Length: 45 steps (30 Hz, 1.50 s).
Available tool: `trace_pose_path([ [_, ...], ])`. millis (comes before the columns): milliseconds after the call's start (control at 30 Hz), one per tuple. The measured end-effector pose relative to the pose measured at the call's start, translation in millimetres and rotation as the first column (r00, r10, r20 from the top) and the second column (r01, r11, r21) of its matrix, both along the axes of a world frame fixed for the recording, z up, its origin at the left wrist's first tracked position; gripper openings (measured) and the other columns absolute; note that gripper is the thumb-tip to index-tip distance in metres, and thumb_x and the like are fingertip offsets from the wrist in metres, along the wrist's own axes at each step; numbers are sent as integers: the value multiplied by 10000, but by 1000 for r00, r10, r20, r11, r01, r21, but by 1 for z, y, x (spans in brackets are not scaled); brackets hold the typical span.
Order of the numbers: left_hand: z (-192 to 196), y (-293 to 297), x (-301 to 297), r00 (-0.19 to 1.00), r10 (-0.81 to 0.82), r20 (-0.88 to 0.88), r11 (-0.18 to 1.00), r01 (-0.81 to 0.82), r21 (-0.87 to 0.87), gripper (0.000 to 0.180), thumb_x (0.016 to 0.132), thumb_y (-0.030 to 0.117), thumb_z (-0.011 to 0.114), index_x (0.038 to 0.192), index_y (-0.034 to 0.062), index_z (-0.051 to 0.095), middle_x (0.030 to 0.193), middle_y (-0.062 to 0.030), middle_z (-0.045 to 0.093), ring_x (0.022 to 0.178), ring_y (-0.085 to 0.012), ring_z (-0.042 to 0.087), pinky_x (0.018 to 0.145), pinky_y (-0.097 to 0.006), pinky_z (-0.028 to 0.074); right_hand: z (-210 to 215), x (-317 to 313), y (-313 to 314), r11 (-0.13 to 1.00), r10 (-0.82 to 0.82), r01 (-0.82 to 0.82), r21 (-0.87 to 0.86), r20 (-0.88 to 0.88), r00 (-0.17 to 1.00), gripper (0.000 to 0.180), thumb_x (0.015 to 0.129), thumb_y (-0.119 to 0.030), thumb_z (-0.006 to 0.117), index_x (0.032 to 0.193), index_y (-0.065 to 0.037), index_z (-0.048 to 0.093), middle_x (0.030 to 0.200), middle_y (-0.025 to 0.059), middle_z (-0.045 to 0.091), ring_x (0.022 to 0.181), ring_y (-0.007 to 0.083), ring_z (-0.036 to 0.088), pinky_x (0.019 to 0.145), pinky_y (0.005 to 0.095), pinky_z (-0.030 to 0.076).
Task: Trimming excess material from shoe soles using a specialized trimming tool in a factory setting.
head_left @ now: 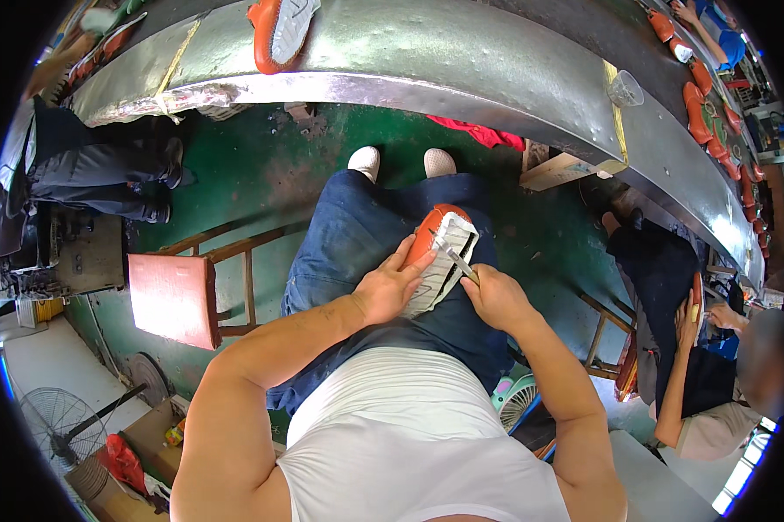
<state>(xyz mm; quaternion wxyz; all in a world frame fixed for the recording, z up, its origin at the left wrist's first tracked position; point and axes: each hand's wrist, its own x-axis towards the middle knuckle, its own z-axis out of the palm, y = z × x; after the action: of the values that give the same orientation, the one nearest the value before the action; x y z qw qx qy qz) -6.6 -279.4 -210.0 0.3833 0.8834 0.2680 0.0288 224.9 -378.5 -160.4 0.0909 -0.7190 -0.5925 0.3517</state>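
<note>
The left hand grips the orange shoe, which lies tipped over on the person's lap, and the right hand is wrapped around a thin metal tool that might slip and poke the left hand if pushed too hard.

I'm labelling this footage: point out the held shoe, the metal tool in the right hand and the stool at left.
Held shoe (433,283), head view: on its pale sole.
Metal tool (456,261), head view: on its shaft.
Stool (173,298), head view: on its reddish seat.
</note>
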Motion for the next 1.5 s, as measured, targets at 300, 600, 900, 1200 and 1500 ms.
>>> trace_pose_path([
  [300,14,-12,-19,982,188,-30,950,-189,-249,633,982,230,596,1548,113,341,1564,-290,306,1368,-407,461,1109,-382,427,10,0,-16,996,-15,14,-86,-14,1000,341,1006,-331,539,1017,5,596,954,225,668,889,439,650,769,511,515],
  [600,27,2,-29,988,103,-113,847,-147,-511,978,860,209,754,1589,5,134,1494,-300,435,1367,-336,489,1120,-342,386,10,-28,-31,992,77,-84,-97,-78,994,363,1009,-337,528,1079,11,603,972,247,668,909,453,639,774,514,504],
  [900,147,69,-15,995,-61,78,996,57,63,889,696,85,819,1459,27,365,1203,-245,651,1058,-403,651,907,-437,526,-23,-29,-96,866,-415,498,-37,-607,678,287,1013,-257,554,1088,16,597,870,94,667,809,178,639,760,318,512],
  [1200,110,97,67,948,316,23,872,-281,-400,593,746,281,878,1162,-49,612,961,-190,710,888,-223,700,820,-378,543,-16,-23,-93,848,-467,528,-47,-536,703,220,982,-163,591,1135,-4,586,887,95,658,826,151,630,773,292,501],
  [1500,21,-1,-3,908,398,132,902,-360,-240,451,915,230,685,1280,-27,620,1066,-279,685,945,-388,696,849,-394,554,35,-4,-64,998,-67,67,-8,-284,957,468,947,-171,608,1344,58,512,1136,242,662,1055,411,646,913,439,505],
])
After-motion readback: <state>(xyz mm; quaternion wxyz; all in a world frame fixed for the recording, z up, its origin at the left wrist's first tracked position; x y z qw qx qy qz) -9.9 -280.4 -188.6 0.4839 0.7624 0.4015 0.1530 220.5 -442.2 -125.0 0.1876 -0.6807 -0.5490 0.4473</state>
